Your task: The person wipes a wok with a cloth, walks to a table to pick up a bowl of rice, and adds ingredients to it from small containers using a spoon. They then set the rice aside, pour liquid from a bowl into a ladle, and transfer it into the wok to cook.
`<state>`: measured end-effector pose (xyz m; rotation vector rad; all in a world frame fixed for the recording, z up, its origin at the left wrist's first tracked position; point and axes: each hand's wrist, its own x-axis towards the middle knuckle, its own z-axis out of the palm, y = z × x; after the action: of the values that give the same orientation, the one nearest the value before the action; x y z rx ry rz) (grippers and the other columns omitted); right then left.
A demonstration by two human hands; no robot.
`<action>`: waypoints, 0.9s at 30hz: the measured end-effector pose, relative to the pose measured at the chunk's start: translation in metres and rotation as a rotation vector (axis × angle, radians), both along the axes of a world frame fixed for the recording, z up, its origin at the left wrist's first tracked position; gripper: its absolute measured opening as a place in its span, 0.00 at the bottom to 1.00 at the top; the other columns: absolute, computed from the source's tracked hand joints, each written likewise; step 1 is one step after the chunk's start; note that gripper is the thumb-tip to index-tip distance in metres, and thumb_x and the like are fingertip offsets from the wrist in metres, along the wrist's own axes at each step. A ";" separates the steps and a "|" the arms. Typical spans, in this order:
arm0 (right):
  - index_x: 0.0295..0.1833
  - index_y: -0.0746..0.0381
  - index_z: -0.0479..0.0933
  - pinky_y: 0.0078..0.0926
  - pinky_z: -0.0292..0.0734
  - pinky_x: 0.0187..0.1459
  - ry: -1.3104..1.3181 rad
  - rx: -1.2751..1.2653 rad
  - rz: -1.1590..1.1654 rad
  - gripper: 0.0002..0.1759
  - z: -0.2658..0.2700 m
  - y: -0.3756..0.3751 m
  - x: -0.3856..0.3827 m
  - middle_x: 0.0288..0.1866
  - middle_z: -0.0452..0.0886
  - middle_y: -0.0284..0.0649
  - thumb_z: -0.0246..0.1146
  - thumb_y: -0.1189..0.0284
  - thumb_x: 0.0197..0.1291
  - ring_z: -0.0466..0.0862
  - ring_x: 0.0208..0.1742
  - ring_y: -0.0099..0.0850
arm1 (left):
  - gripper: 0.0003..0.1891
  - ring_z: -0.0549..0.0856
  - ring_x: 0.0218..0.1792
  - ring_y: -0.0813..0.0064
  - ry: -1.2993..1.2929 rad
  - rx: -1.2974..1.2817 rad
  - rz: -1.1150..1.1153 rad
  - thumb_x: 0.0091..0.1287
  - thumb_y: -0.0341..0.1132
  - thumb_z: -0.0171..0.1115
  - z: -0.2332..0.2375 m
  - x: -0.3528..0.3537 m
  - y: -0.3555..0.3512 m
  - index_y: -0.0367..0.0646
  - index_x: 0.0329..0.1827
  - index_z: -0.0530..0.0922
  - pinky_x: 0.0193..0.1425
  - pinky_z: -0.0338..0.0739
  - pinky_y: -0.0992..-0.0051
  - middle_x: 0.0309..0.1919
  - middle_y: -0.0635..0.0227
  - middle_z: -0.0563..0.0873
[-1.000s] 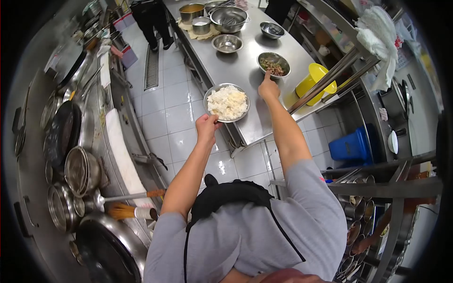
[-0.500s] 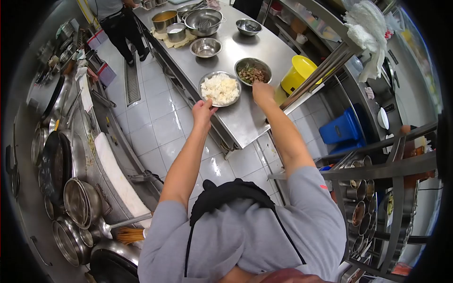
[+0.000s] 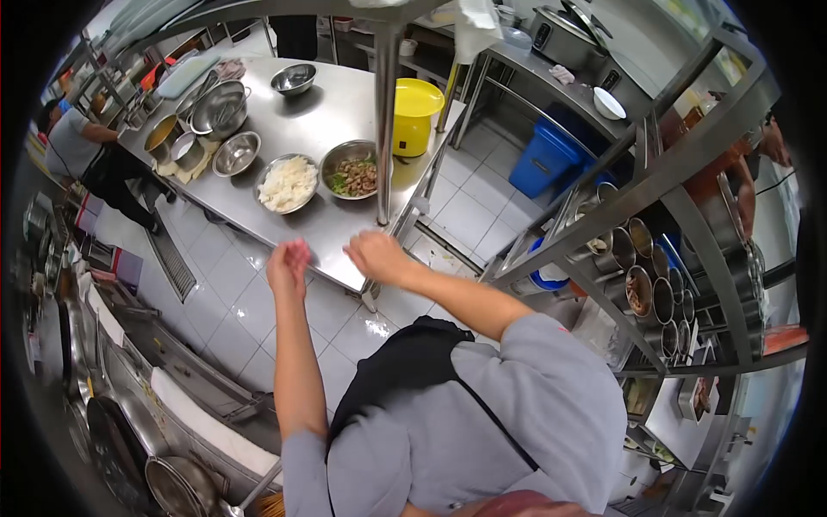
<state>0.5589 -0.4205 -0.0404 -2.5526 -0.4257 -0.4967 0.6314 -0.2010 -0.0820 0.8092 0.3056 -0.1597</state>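
Observation:
My left hand [image 3: 289, 268] is raised in front of the steel table's corner, somewhat blurred, fingers loosely apart and holding nothing. To its right, my right hand [image 3: 379, 257] hangs over the table edge with its fingers curled in and nothing showing in them. Both hands are apart from the bowls. Beyond my left hand stands a steel bowl heaped with white rice [image 3: 289, 183]. Beside it, close to the table's upright post, a second steel bowl [image 3: 324, 170] holds chopped meat [image 3: 355, 178] with green bits.
A steel post [image 3: 384, 129] rises at the table's right side, with a yellow bucket [image 3: 417, 121] behind it. Several steel bowls and pots stand farther left on the table [image 3: 293, 116]. A rack [image 3: 689, 224] is at my right. A person [image 3: 77, 146] stands at far left.
My left hand has come off the rice bowl's rim, and my right hand has left the meat bowl. Both have drawn back towards me. The view has turned to the right.

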 end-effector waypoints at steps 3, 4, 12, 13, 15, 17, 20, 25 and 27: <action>0.34 0.64 0.76 0.44 0.76 0.41 -0.022 0.173 0.117 0.09 -0.027 0.001 -0.046 0.35 0.77 0.48 0.64 0.70 0.62 0.79 0.40 0.49 | 0.15 0.76 0.17 0.75 0.003 -0.047 -0.162 0.74 0.43 0.59 -0.053 -0.067 0.021 0.41 0.34 0.79 0.23 0.74 0.75 0.15 0.72 0.75; 0.34 0.64 0.75 0.43 0.76 0.43 -0.017 0.229 0.181 0.08 -0.034 0.002 -0.053 0.37 0.76 0.47 0.64 0.71 0.61 0.78 0.41 0.48 | 0.15 0.67 0.11 0.79 0.184 0.054 -0.184 0.74 0.43 0.55 -0.072 -0.095 0.026 0.40 0.35 0.79 0.15 0.63 0.76 0.12 0.72 0.72; 0.41 0.62 0.75 0.41 0.73 0.55 -0.119 0.125 0.635 0.11 -0.028 0.026 -0.022 0.46 0.76 0.44 0.64 0.77 0.50 0.77 0.50 0.45 | 0.13 0.90 0.35 0.57 0.311 1.455 -1.042 0.56 0.32 0.65 -0.228 -0.415 0.088 0.39 0.42 0.87 0.44 0.84 0.60 0.34 0.51 0.90; 0.41 0.62 0.76 0.41 0.73 0.56 -0.116 0.102 0.652 0.11 -0.034 0.025 -0.012 0.47 0.77 0.44 0.64 0.77 0.50 0.77 0.51 0.45 | 0.13 0.90 0.36 0.58 0.524 1.320 -0.943 0.55 0.31 0.66 -0.201 -0.426 0.076 0.39 0.43 0.87 0.43 0.84 0.61 0.34 0.52 0.90; 0.39 0.63 0.76 0.42 0.73 0.56 -0.144 0.029 0.679 0.10 -0.045 0.024 0.002 0.48 0.77 0.44 0.65 0.76 0.49 0.77 0.52 0.45 | 0.16 0.90 0.36 0.59 0.795 1.138 -0.702 0.52 0.28 0.67 -0.176 -0.446 0.056 0.38 0.46 0.86 0.42 0.84 0.62 0.34 0.52 0.90; 0.36 0.62 0.76 0.44 0.73 0.56 -0.191 -0.070 0.708 0.09 -0.058 0.022 0.007 0.47 0.78 0.45 0.66 0.75 0.47 0.78 0.53 0.45 | 0.16 0.89 0.38 0.60 0.799 1.051 -0.317 0.53 0.26 0.65 -0.274 -0.512 0.064 0.40 0.47 0.85 0.43 0.83 0.62 0.36 0.52 0.89; 0.39 0.63 0.78 0.47 0.73 0.59 -0.198 -0.081 0.713 0.10 -0.061 0.023 0.000 0.52 0.80 0.49 0.63 0.76 0.48 0.78 0.56 0.49 | 0.14 0.85 0.46 0.44 0.793 1.356 -0.154 0.63 0.39 0.61 -0.215 -0.515 0.005 0.39 0.45 0.84 0.50 0.79 0.51 0.41 0.44 0.86; 0.48 0.58 0.81 0.45 0.73 0.61 -0.237 -0.138 0.691 0.17 -0.066 0.026 -0.001 0.60 0.78 0.50 0.64 0.79 0.49 0.77 0.60 0.50 | 0.13 0.86 0.49 0.50 0.744 1.316 -0.251 0.58 0.33 0.61 -0.140 -0.489 -0.059 0.44 0.46 0.84 0.51 0.80 0.56 0.43 0.51 0.88; 0.48 0.59 0.81 0.45 0.74 0.58 -0.285 -0.134 0.705 0.14 -0.067 0.026 0.000 0.59 0.79 0.50 0.64 0.78 0.54 0.78 0.59 0.50 | 0.13 0.86 0.51 0.52 0.805 1.258 -0.250 0.58 0.31 0.60 -0.133 -0.492 -0.066 0.46 0.46 0.84 0.52 0.80 0.57 0.45 0.54 0.88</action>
<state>0.5591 -0.3941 -0.1075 -2.2387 -1.4283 -0.5644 0.1393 -0.2667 -0.2152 2.0239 1.1219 -0.5576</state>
